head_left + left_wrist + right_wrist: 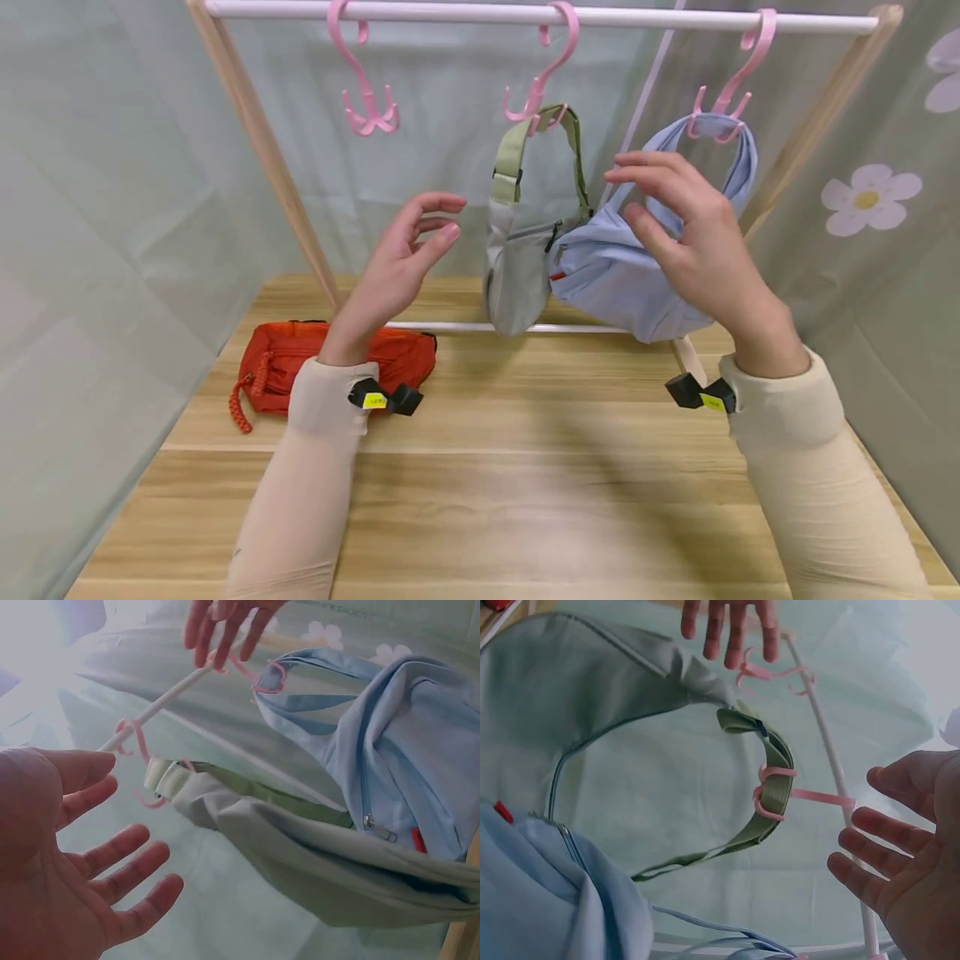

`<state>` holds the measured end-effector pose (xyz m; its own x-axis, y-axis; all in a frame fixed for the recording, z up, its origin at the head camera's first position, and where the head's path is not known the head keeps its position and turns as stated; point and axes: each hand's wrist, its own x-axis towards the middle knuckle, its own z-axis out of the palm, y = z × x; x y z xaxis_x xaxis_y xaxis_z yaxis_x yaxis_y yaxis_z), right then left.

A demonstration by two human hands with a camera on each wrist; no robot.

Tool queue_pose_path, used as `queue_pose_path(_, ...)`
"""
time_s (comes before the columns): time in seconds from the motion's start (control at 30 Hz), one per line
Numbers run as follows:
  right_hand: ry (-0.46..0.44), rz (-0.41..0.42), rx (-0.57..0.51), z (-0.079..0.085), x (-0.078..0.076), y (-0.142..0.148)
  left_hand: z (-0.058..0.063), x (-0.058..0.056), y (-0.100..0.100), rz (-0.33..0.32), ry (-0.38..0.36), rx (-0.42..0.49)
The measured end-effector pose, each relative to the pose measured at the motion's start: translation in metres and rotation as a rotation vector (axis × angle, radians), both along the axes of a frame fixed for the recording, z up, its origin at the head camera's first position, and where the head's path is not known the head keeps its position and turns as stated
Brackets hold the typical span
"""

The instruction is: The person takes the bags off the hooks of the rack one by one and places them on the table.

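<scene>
My left hand [397,262] hovers left of a grey shoulder bag [519,275], its fingers loosely bent around nothing. The bag's green strap [512,154] hangs on the middle pink hook [536,96]. In front of a light blue bag [622,279], my right hand [697,229] is raised with relaxed fingers, holding nothing. That bag hangs by its strap from the right pink hook [727,92] and overlaps the grey one. Both wrist views show the palms with fingers spread, apart from the bags. Below the left hand, a red bag [405,358] lies on the table, partly hidden by the left forearm.
A white rail [660,18] on a wooden frame [262,137] spans the top. The left pink hook [369,108] carries nothing. A lower white bar [450,327] runs behind the table top [480,483]. Curtains [97,167] surround the rack.
</scene>
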<state>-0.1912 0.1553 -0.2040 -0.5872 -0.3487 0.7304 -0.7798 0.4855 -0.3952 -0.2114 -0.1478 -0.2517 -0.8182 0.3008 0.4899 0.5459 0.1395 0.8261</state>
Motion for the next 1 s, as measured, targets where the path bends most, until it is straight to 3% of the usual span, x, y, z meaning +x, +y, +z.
queue_pose_path(0.13, 0.026, -0.022, 0.070, 0.005, -0.013, 0.007, 0.005, -0.002, 0.009, -0.028, 0.002, 0.006)
queue_pose_path(0.33, 0.078, -0.059, 0.129, 0.035, -0.027, 0.006, 0.015, -0.013, 0.018, -0.028, 0.011, -0.014)
queue_pose_path(0.5, 0.143, -0.112, 0.194, 0.064, -0.041, -0.003, 0.013, -0.036, 0.023, -0.011, 0.019, -0.031)
queue_pose_path(0.67, 0.118, -0.167, 0.224, 0.085, -0.050, -0.016, 0.011, -0.051, 0.030, -0.012, 0.010, -0.008)
queue_pose_path(0.8, 0.053, -0.192, 0.216, 0.091, -0.053, -0.025, 0.014, -0.050, 0.038, -0.011, -0.020, 0.022)
queue_pose_path(1.0, 0.024, -0.198, 0.252, 0.093, -0.067, -0.034, 0.030, -0.036, 0.049, -0.022, -0.043, 0.050)
